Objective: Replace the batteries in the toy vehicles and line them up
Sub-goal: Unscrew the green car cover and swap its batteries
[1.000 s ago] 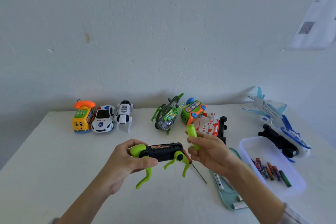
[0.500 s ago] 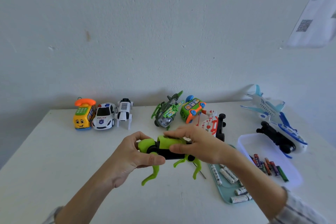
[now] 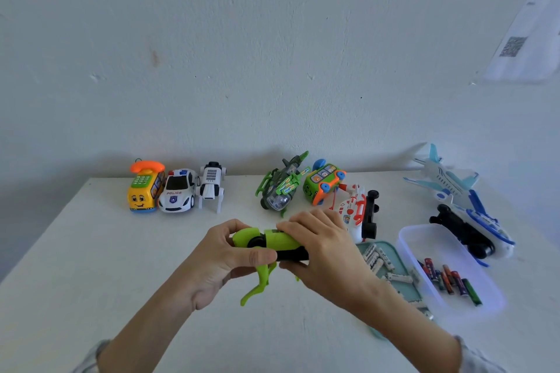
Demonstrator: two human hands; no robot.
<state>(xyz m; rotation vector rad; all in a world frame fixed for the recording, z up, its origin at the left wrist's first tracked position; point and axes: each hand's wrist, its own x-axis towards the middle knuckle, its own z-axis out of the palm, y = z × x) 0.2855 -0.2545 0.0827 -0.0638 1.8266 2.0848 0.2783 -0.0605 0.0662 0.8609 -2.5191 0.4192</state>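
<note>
I hold a green and black toy robot dog (image 3: 266, 244) above the middle of the table. My left hand (image 3: 224, 260) grips its front end, thumb across the side. My right hand (image 3: 324, 254) covers its rear half, fingers curled over the green top and thumb under the black body. One green leg hangs below. At the back left stand a yellow phone car (image 3: 144, 191), a police car (image 3: 178, 192) and a white robot dog (image 3: 211, 186) in a row.
A green helicopter (image 3: 280, 189), a green-orange car (image 3: 324, 182) and a white-red vehicle (image 3: 359, 212) on its side sit behind my hands. A teal tray (image 3: 391, 275) holds white batteries. A clear tub (image 3: 448, 269) holds coloured batteries. Two toy planes (image 3: 463, 212) lie far right.
My right hand, which held a green-handled screwdriver a second ago, has moved onto the toy's rear and now grips it. The screwdriver is out of sight. The toy has turned green side up.
</note>
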